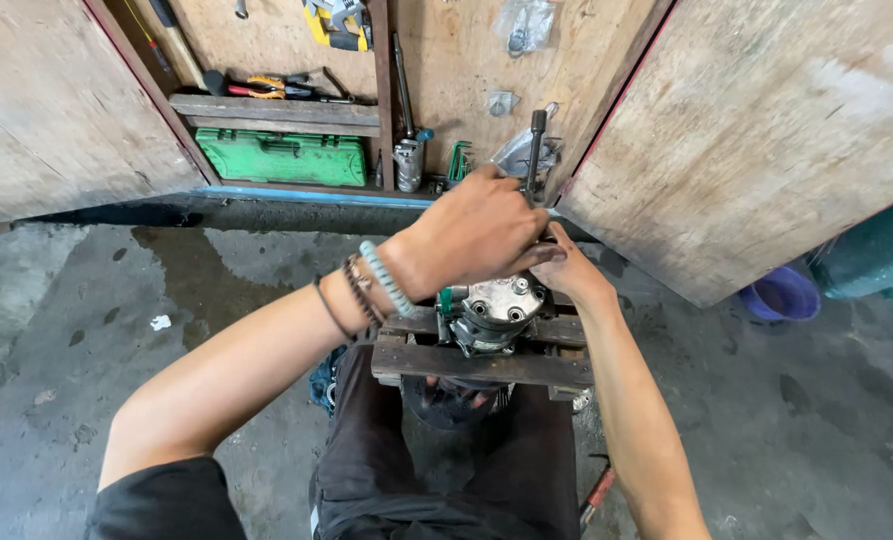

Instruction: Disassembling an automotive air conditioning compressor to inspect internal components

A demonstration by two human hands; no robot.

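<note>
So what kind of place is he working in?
Likely a repair workshop: tools on a shelf, a green toolbox, and a stained concrete floor. Both hands, left and right, work a metal machine part.

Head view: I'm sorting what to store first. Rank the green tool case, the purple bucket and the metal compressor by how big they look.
1. green tool case, clearly widest.
2 and 3. metal compressor and purple bucket look alike; the compressor is nearer and partly hidden by the hands, so I won't rank them.
</note>
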